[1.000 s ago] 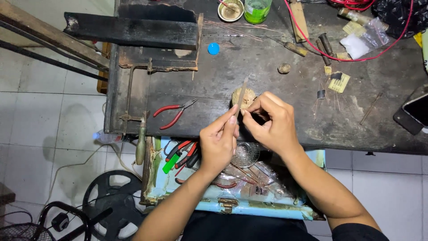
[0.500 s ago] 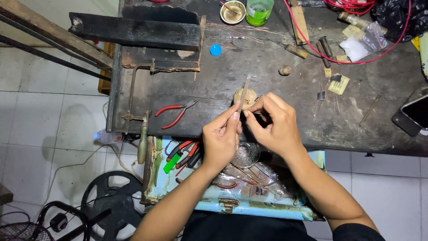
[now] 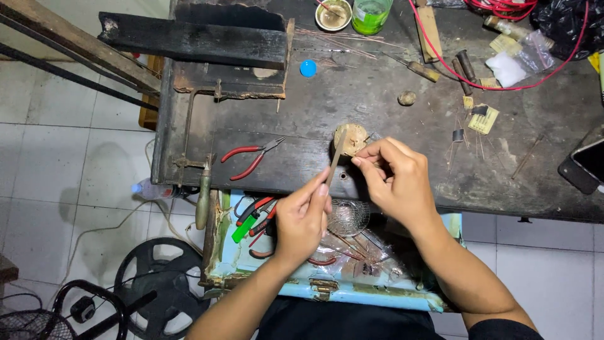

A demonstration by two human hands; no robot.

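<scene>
My left hand (image 3: 302, 217) pinches the lower end of a thin flat stick (image 3: 335, 158) that slants up toward a small round tan block (image 3: 351, 138) on the dark workbench (image 3: 384, 107). My right hand (image 3: 395, 179) hovers just right of the stick with thumb and forefinger pinched together on something too small to make out. Both hands meet at the bench's front edge, above a light blue open drawer (image 3: 314, 286) holding tools and a small wire mesh strainer (image 3: 348, 217).
Red-handled pliers (image 3: 251, 156) lie left of the hands. A blue cap (image 3: 307, 68), green bottle (image 3: 370, 14), small bowl (image 3: 333, 14), red cable (image 3: 503, 82), and phone (image 3: 585, 167) sit on the bench. A black plank (image 3: 195, 41) lies at back left. A fan guard (image 3: 160, 277) rests on the tiled floor.
Both hands stay at the round block; my left hand has shifted slightly down and the stick tilts a little differently. Nothing else moved.
</scene>
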